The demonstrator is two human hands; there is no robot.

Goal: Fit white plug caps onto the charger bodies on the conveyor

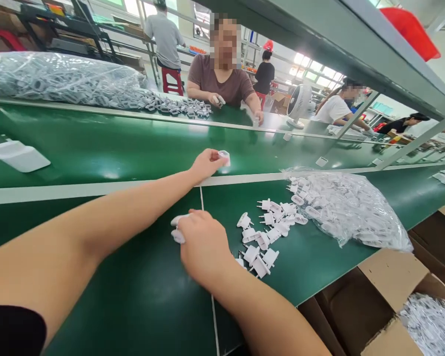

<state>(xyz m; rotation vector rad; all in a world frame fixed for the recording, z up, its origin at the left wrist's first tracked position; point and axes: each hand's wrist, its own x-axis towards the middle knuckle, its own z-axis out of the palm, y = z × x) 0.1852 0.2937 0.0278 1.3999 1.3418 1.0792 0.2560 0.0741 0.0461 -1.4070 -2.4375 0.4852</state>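
My left hand [206, 165] reaches out over the green conveyor belt [133, 143], its fingers pinching a small white plastic piece [224, 157]. Nearer to me, above the green tabletop [152, 306], my right hand [203, 242] is closed; white finger covers [178, 229] show on its fingertips, and what it holds, if anything, is hidden. To the right of this hand lies a loose pile of white plug parts [261, 240] with metal pins. Beside the pile rests a clear plastic bag [352, 207] full of similar white parts.
A white adapter [20, 155] lies on the belt at left. Across it, a person [222, 81] sits near a large bag of grey-white rings [59, 81]. A fan [299, 101] stands beyond. Cardboard boxes [393, 277] are at lower right, under a slanting metal frame [341, 44].
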